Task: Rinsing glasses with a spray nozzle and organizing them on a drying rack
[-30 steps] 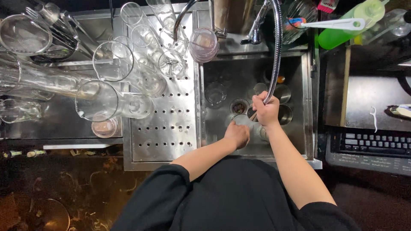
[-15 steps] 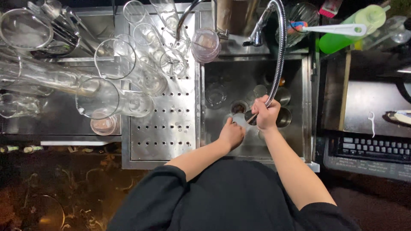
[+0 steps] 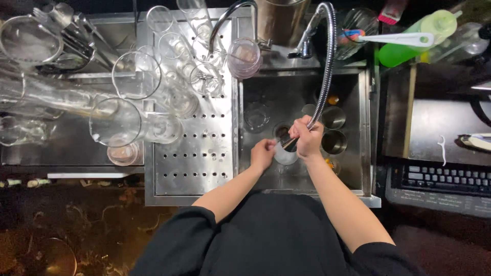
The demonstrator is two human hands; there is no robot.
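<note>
Glass [image 3: 284, 155] sits low in sink [image 3: 358, 82], left hand [image 3: 263, 154] gripping its rim. Right hand [image 3: 308, 138], fisted on sprayer [image 3: 289, 142], has dropped closer since a second ago: rinsing under way.

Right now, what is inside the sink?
In the sink lie a clear glass and metal cups. The left hand holds a glass; the right hand grips the spray hose. The hands hide what lies beneath them.
</note>
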